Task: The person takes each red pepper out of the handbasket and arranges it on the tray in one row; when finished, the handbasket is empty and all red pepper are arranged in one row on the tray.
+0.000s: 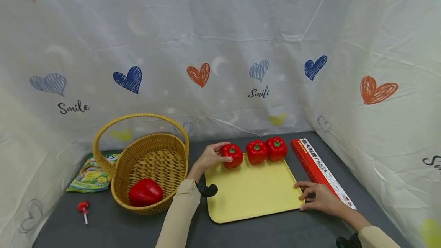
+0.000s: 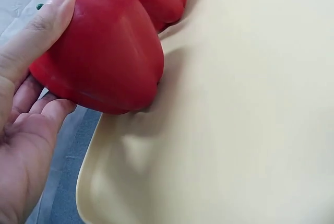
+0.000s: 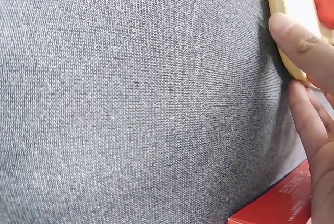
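Note:
My left hand [image 1: 211, 159] grips a red bell pepper [image 1: 232, 156] by its sides at the far left corner of a yellow tray [image 1: 253, 198]. In the left wrist view the thumb lies along the upper side of the bell pepper [image 2: 107, 51], the fingers beneath it. Two more red bell peppers with green stems, one in the middle [image 1: 256, 152] and one to the right [image 1: 276, 149], sit side by side at the tray's far edge. My right hand [image 1: 318, 198] holds the tray's near right corner, thumb and fingertips on the rim [image 3: 286, 59].
Left of the tray stands a wicker basket [image 1: 151, 163] with a tall handle and a red bell pepper [image 1: 146, 193] inside. A green and yellow snack bag [image 1: 91, 175] lies behind it, a red lollipop [image 1: 84, 209] in front. A red pasta box [image 1: 322, 171] lies along the right side.

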`<state>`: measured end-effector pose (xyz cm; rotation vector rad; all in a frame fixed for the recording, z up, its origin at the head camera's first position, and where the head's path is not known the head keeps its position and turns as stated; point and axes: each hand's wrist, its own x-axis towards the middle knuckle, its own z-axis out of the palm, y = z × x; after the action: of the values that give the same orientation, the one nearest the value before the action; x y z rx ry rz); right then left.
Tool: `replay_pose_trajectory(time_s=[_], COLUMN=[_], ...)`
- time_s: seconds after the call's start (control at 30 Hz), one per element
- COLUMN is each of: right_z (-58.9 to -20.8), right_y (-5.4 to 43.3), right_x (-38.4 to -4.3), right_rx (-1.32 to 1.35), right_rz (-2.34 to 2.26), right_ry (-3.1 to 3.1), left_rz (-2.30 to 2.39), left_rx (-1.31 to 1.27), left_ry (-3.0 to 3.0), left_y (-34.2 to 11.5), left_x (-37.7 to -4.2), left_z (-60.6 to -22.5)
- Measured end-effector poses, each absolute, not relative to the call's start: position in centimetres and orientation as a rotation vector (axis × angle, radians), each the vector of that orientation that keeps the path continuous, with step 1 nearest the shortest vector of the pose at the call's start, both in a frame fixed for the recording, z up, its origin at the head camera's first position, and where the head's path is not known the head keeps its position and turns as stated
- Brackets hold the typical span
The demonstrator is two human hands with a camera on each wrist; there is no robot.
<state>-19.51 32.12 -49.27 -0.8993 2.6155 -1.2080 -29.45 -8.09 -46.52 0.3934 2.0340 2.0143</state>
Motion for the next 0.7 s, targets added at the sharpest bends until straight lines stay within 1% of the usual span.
replay_pose_trajectory(time_s=[0.27, 0.47, 0.7], right_z=[-49.0, -49.0, -48.9], right_y=[32.0, 32.0, 32.0], right_x=[-19.8, -19.6, -19.3], right_rx=[-0.869, -0.89, -0.847], right_rz=[-1.153, -1.181, -1.213], right_ry=[2.638, 2.628, 2.609], left_rz=[2.018, 2.015, 2.0], left_rx=[0.392, 0.342, 0.4], left_ry=[2.022, 2.029, 2.034], left_y=[-7.1, -6.4, -6.1], left_x=[-29.8, -29.8, -29.6], left_z=[-46.4, -46.6, -46.5])
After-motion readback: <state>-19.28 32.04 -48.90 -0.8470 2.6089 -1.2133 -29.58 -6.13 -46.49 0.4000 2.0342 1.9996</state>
